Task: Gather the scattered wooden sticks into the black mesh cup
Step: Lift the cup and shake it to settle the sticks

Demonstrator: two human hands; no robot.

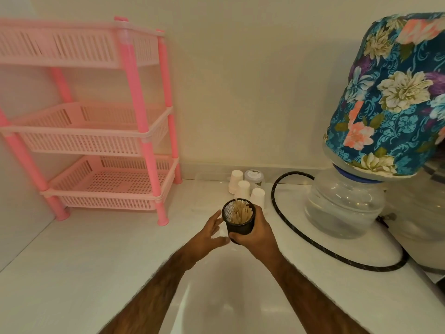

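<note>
Two bare forearms (154, 285) reach over the white counter (96, 249), the right hand (256, 235) gripping the round black mesh cup (240, 226) packed with pale wooden sticks (240, 213), the left hand (212, 231) open-fingered beside it; gathering looks finished, likely leaving only a steady, upright set-down.

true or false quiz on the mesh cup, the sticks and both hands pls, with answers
1. The right hand grips the black mesh cup. True.
2. The wooden sticks lie scattered outside the cup. False: they stand inside it.
3. The left hand pinches a stick. False: it is open beside the cup, holding nothing.
4. White paper cups stand behind the mesh cup. True.
5. The pink rack stands right of the cup. False: it stands to its left.
</note>
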